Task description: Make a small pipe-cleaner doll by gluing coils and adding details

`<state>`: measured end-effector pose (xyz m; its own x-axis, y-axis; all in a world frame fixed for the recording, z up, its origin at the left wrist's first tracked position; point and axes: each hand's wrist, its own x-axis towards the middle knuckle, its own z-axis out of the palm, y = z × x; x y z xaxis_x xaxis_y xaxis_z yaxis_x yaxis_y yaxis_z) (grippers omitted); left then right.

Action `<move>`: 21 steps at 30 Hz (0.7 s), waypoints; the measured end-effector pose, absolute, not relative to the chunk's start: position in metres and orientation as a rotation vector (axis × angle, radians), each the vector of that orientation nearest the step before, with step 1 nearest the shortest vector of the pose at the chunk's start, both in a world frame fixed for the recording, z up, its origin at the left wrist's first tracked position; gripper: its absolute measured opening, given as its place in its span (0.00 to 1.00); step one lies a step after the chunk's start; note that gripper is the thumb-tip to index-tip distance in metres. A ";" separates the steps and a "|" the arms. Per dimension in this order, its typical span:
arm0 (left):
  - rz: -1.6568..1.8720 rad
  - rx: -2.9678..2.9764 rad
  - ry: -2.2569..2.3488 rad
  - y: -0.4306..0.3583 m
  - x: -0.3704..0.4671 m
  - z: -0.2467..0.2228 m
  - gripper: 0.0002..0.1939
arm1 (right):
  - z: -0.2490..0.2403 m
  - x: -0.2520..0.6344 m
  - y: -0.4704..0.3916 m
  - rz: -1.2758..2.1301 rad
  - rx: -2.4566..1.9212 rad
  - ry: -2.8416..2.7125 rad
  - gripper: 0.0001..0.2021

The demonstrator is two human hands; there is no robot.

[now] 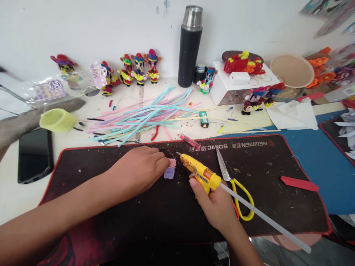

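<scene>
Head view: right hand [215, 199] clamped on yellow glue gun [194, 165], likely light, stiff; hold by handle [203, 186]. Pink-purple piece [169, 173] on dark mat [133, 221] by left hand [146, 166], probably soft; pinch edges. Left grip hidden, cannot tell.

The mat [158, 218] lies open between the forearms [91, 195], but scissors [227, 176] hem the right hand [217, 207].

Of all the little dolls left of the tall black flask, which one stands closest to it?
The rightmost doll there: it is the last before the flask, while every other doll on that side stands farther left.
</scene>
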<state>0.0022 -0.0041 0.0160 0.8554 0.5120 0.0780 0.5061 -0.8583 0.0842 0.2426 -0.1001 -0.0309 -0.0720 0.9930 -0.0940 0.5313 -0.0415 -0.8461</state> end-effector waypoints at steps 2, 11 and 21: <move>0.162 2.925 0.849 -0.005 0.001 0.016 0.21 | -0.031 0.243 -0.099 1.017 -1.606 -1.658 0.13; 0.263 2.637 1.051 -0.014 0.003 0.007 0.14 | -0.032 0.244 -0.099 1.045 -1.574 -1.641 0.11; 0.256 2.591 1.130 -0.016 0.004 0.000 0.13 | -0.036 0.244 -0.101 1.061 -1.593 -1.637 0.12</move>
